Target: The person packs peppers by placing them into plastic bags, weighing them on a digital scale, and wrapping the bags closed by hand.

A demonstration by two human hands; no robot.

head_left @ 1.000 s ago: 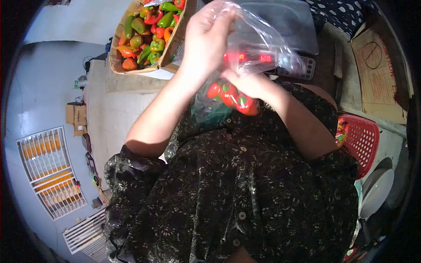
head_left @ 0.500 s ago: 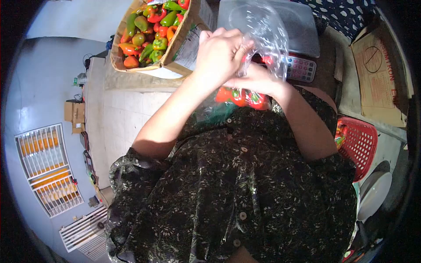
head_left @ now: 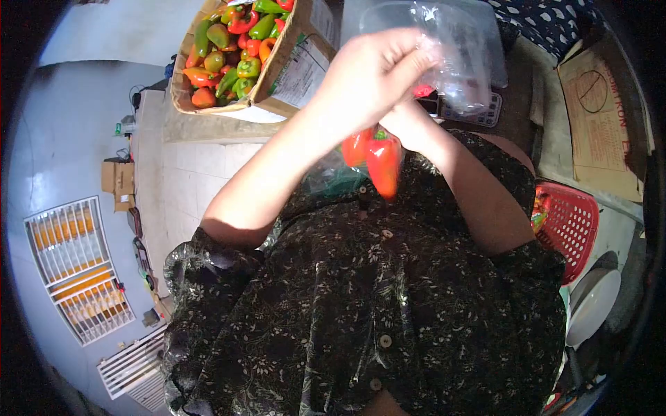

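Observation:
A clear plastic bag (head_left: 465, 76) with red peppers (head_left: 383, 165) in its lower part is gathered between my two hands. My left hand (head_left: 381, 73) is closed on the bag's upper part, thumb pressed against the fingers, and the loose film spreads to the right. Beneath it, my right hand (head_left: 415, 126) grips the bag just above the peppers; its fingers are mostly hidden behind my left hand. The peppers hang in front of my dark patterned shirt. A bit of red shows beside the right hand.
A cardboard box (head_left: 298, 69) full of red and green peppers stands at upper left. Behind the bag is a weighing scale (head_left: 482, 41) with a keypad (head_left: 485, 111). To the right are a red perforated basket (head_left: 576, 222), a flattened carton (head_left: 600, 125) and a white basin (head_left: 595, 305).
My left hand has moved right and slightly up, over the right hand. The bag's loose film has swung down to the right, and the peppers now hang lower and more upright.

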